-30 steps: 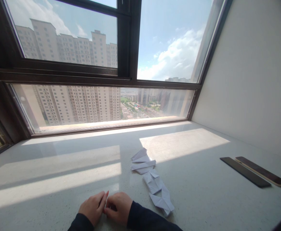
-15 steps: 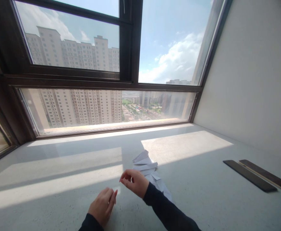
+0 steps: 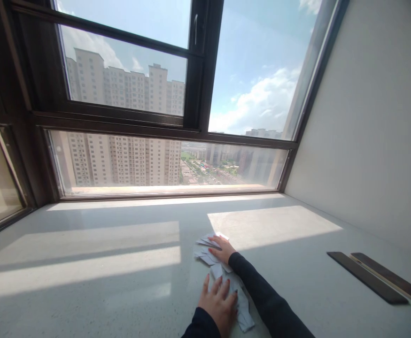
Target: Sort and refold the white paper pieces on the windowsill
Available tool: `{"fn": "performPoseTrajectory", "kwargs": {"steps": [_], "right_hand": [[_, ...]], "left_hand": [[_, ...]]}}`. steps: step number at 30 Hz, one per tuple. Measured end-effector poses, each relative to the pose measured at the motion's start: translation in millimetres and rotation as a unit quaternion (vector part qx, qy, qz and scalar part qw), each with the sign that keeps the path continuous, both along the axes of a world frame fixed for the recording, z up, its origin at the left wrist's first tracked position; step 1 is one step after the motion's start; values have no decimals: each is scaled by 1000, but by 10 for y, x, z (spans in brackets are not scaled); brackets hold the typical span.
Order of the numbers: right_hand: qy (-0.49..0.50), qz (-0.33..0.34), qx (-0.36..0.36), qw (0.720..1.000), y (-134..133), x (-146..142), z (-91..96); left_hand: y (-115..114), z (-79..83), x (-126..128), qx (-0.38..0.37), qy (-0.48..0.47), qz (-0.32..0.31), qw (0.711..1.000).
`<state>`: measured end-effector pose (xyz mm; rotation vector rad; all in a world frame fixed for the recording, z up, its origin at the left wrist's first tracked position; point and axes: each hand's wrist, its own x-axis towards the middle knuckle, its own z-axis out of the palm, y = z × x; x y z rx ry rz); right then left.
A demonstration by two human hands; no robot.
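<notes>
Several folded white paper pieces (image 3: 240, 305) lie in a row on the pale stone sill (image 3: 103, 281), running from the middle towards me. My right hand (image 3: 222, 249) rests flat on the far end of the row, fingers stretched over the folded pieces there. My left hand (image 3: 219, 303) lies open on the near pieces, fingers spread and pointing away from me. Both arms wear dark sleeves. Neither hand has anything gripped; part of the paper is hidden under the palms.
Two dark flat bars (image 3: 367, 278) lie side by side on the right of the sill, close to the white wall (image 3: 367, 117). A large dark-framed window (image 3: 198, 117) closes the far edge. Sunlit patches cross the sill.
Both hands left the spot near the front edge and moved right and forward onto the paper row. The right hand, raised half a second ago, now lies flat. The view tilted up and left.
</notes>
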<state>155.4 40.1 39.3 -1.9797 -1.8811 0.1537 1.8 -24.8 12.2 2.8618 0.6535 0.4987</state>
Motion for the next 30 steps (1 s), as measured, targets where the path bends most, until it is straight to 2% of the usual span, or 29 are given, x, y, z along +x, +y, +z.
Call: {"fn": "performPoseTrajectory", "kwargs": {"steps": [1,3,6,10,12,14,16,17,20,23,26,28,30], "right_hand": [[-3,-19,1,1000,-20,-1,-35],[-7,-52,0,999,-45,-59,-111],[-4,-70,-7,997,-47,-315,-238],[13,-43,-19,999,-59,-932,-354],[37,-11,-19,999,-92,-1228,-333],[63,25,12,998,-119,-1382,-241],[67,73,44,994,-111,-1318,-89],[63,75,49,994,-89,-1204,-3],[46,19,58,997,19,-688,196],[28,-30,39,998,69,-309,200],[17,-5,2,1000,-36,-342,47],[16,45,-18,999,-195,-495,-39],[21,97,-26,995,-416,-606,-49]], "left_hand": [[40,44,-132,-27,18,11,999],[123,130,-423,-61,35,78,994],[259,206,-829,-53,35,169,984],[460,211,-1241,-10,37,301,953],[559,210,-1407,11,39,354,934],[650,222,-1549,22,33,386,922],[730,245,-1658,27,19,403,915],[763,258,-1694,31,9,408,912],[826,289,-1703,42,-9,414,909],[814,293,-1563,21,5,411,911],[729,286,-1374,-22,54,384,922],[652,290,-1310,-47,86,360,928],[581,306,-1349,-68,107,345,930]]}}
